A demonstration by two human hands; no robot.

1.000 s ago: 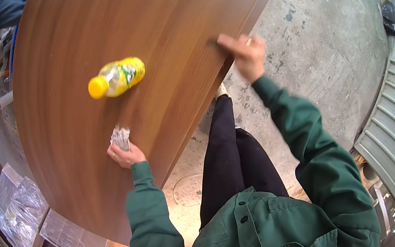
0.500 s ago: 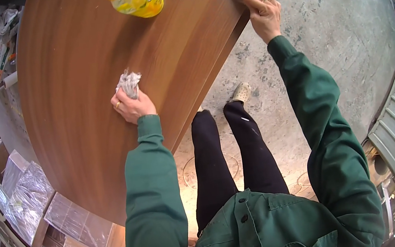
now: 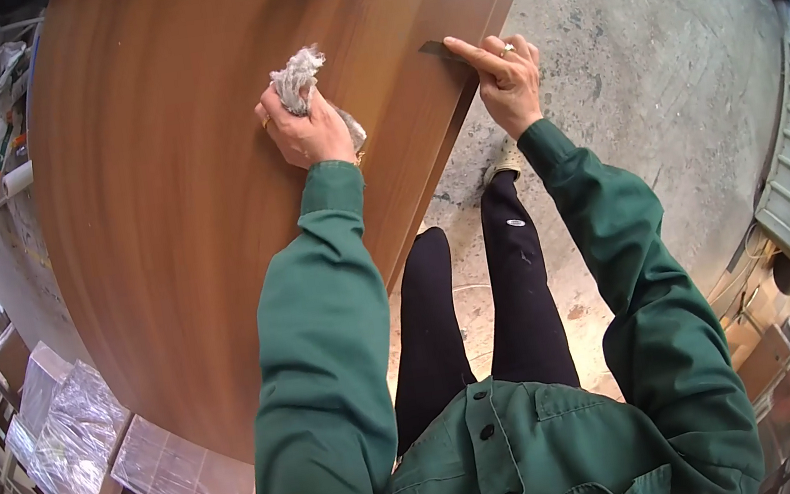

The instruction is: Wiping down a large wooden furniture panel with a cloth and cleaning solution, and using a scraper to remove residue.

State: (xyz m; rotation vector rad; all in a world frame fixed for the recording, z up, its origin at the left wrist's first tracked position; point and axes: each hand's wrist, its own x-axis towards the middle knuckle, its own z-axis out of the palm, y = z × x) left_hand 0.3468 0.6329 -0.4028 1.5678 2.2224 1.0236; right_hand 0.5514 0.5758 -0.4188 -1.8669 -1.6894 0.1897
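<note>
Head view shows the left hand (image 3: 308,133) clenched around a grey rag (image 3: 302,76) on the brown panel (image 3: 160,229), while the right hand (image 3: 505,80) pinches a thin blade (image 3: 436,47) at its edge. Edge cleaning seems underway; next likely needs steady scraping pressure.

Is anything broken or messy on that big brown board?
Nothing stands out. The wooden panel looks smooth and unmarked, with no spill showing. The left hand holds a crumpled grey rag on it, and the right hand presses a small flat blade at its edge.
</note>
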